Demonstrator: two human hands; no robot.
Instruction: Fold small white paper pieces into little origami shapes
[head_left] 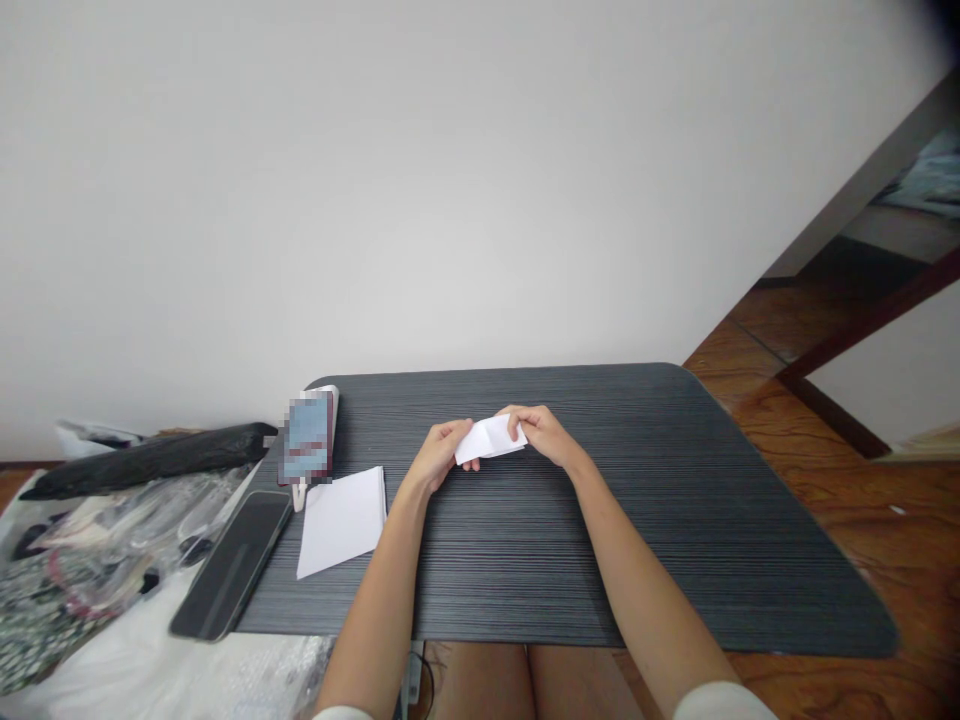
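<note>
A folded piece of white paper [489, 437] is held between my two hands, above the middle of the dark table [525, 560]. My left hand [442, 452] pinches its left end, thumb on top and fingertips showing underneath. At the right end, my right hand [541, 432] grips the paper with bent fingers over its upper face. A crease runs across the paper, and a second layer shows along its lower right edge. To the left of my left forearm lies a stack of white paper sheets [341, 522].
A dark phone [234, 565] lies at the table's left edge. Behind it is a device with a blurred screen [309, 437], beside a small white object [299, 496]. Plastic bags [157, 520] and a long black wrapped item [150, 458] lie left of the table. A wall stands behind.
</note>
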